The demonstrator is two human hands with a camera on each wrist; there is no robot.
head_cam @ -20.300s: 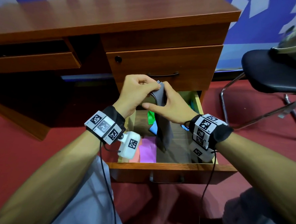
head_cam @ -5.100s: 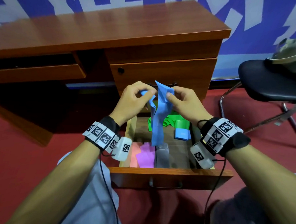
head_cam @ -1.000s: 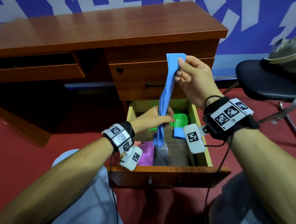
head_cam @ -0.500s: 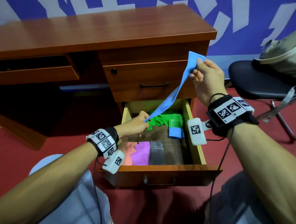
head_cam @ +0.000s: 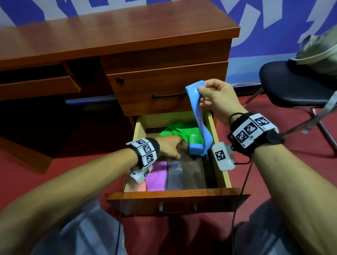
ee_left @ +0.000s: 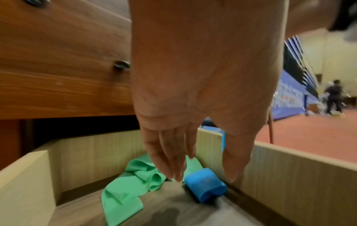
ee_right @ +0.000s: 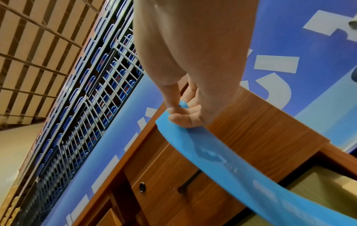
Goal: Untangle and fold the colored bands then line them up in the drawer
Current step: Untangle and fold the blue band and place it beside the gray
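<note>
The drawer (head_cam: pixel 217 141) stood pulled out under the counter (head_cam: pixel 113 38). Along its front lay 3 folded bands in a row, a pink band (head_cam: pixel 141 187), a purple band (head_cam: pixel 157 177) and a grey band (head_cam: pixel 174 175), so I judged that part done. Left to do: the green band (head_cam: pixel 175 130), a loose heap at the back, and the long blue band (head_cam: pixel 200 119), untangled but not folded. Its top end was pinched between thumb and fingers (ee_right: pixel 179 118) of the right hand (head_cam: pixel 216 98), and it hung slack into the drawer. Half a second earlier both hands had stretched it taut; now the left hand (head_cam: pixel 170 148) had let go, fingers straight and together, holding nothing, above a small blue roll (ee_left: pixel 204 185).
</note>
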